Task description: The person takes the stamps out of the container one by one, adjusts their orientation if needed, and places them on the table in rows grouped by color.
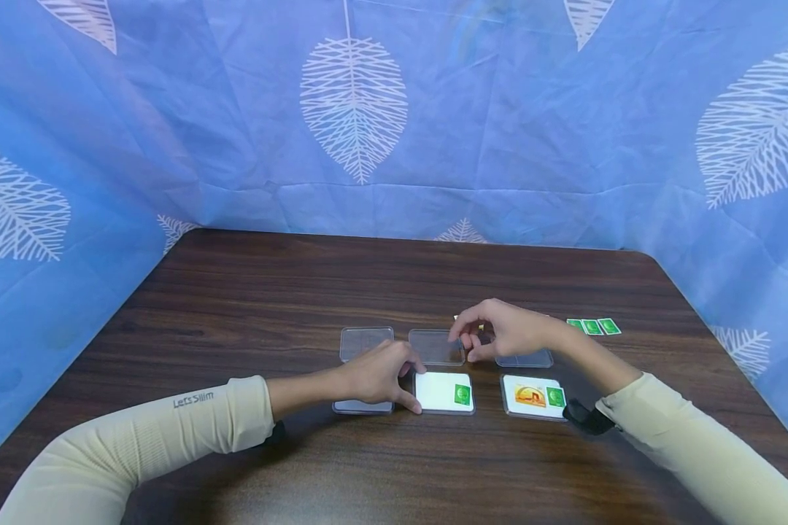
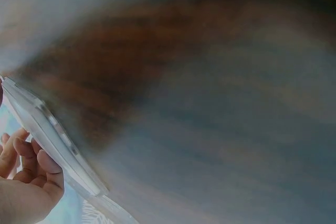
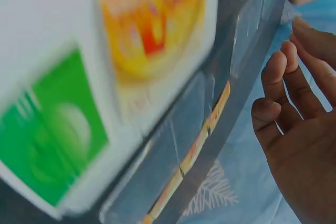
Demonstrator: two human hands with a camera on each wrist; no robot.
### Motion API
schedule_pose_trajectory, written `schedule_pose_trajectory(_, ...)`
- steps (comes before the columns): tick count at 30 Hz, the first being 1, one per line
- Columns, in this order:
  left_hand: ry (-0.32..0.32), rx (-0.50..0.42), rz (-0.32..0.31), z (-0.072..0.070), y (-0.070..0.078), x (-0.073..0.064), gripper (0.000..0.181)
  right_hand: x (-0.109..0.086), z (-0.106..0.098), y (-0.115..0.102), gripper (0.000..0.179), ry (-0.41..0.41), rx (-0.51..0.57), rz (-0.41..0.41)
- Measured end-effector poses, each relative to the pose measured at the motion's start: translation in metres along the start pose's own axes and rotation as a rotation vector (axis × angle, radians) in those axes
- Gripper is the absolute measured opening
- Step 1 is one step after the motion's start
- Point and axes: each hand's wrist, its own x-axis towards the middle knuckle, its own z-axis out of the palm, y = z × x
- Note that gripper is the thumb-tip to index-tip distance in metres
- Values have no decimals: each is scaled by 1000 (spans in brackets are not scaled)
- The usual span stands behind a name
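table: dark brown, wood-grained, far corners rounded. cloth: blue, hanging beyond the far edge and along both sides, visibly creased, one long crease running roughly level above the table. leaf prints: white, line-drawn, scattered over the cloth, the centre one tip down.

Beyond both grips, bare tabletop open to leaf-print curtain, which walls off far side. Toward wearer from left grip, open tabletop past low clear case partly under it. Right of left grip: white-card case in way, gap, then stickered card case. Low clear tray by right grip fingertips. Right forearm bars low sideways passage right of right grip.
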Motion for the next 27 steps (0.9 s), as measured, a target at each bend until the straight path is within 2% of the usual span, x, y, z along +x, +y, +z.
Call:
schedule_pose_trajectory(9,-3,15,-22,0,1,0,47,-6,18,-6,23,-48,50,-14)
schedule_pose_trajectory(21,-9,11,-12,0,1,1,44,-11,25,-13,24,-72,-5,24)
schedule_pose_trajectory(27,-7,8,4,0,1,1,45,-11,29,-13,24,-102,22,15)
